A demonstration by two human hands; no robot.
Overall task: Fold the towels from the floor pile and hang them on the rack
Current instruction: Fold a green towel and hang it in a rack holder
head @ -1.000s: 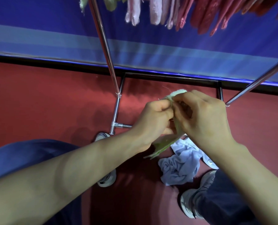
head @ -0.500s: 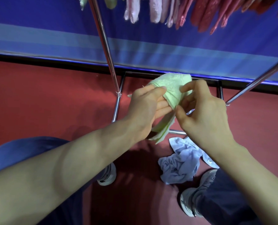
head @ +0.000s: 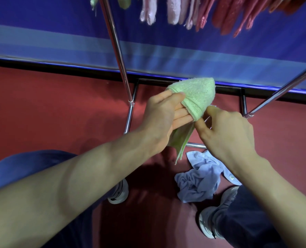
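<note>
Height is what the coming move turns on: the green towel (head: 197,93) is off the floor (head: 59,108), held in the air between both hands. Its folded end points up and away toward the rack (head: 116,47), and its loose tail hangs down toward the crumpled blue towel (head: 200,181) lying on the floor between the person's shoes (head: 119,195). The left hand (head: 163,115) carries the fold across its fingers with the thumb clamped on top; the right hand (head: 227,129) pinches the lower edge just beside it. The hung towels (head: 220,13) are above and ahead of both hands, so hanging looks to need a lift up and forward, with the left hand nearer the rack's left upright.
</note>
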